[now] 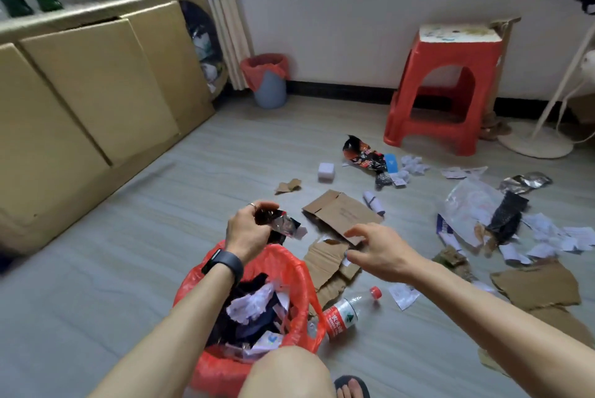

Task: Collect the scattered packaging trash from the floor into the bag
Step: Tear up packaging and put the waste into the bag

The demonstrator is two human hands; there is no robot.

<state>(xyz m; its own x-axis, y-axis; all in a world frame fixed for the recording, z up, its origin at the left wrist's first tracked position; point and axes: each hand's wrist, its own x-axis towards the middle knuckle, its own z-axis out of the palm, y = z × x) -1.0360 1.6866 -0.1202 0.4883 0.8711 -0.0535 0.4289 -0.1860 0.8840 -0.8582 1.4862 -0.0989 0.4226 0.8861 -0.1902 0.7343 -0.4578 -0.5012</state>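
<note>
Left fingers [267, 204] pinch a foil wrapper [284, 225] above the bag [299, 272]; right fingers [359, 231] spread, empty.

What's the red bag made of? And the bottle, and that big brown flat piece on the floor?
The red bag looks like thin plastic: it is glossy, crinkled and slightly see-through. The bottle seems to be clear plastic, with a red cap and label. The brown piece looks like cardboard: it is matte, with fold lines and ragged edges.
</note>
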